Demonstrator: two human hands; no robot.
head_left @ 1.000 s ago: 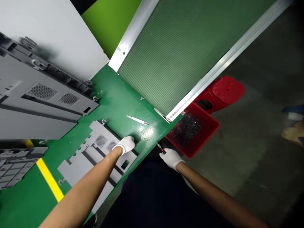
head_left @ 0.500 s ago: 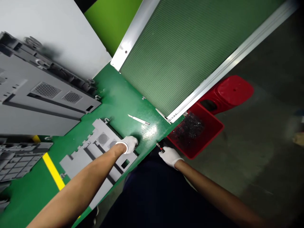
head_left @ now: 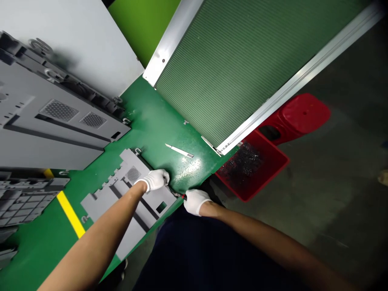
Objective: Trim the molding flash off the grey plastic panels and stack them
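Observation:
A grey plastic panel point(head_left: 121, 206) with vent grilles and slots lies flat on the green table. My left hand point(head_left: 157, 179), in a white glove, curls closed over the panel's far edge, its fingertips partly hidden. In its white glove, my right hand point(head_left: 196, 201) is closed around pliers point(head_left: 182, 196) with a red and black handle. Their metal tip is at the panel's right corner; whether it touches is too small to tell. Beyond the hands, a slim silver craft knife point(head_left: 179, 150) rests on the table.
Larger grey panels point(head_left: 57, 117) stand at the left, with more grey parts point(head_left: 27, 202) below. A green ribbed conveyor point(head_left: 236, 72) with metal rails adjoins the table. A red bin point(head_left: 266, 173) holding dark scraps and a red stool point(head_left: 306, 115) are at the right.
My right hand has brought the pliers leftward to the panel's corner. My left hand has shifted slightly left and up along the panel's edge.

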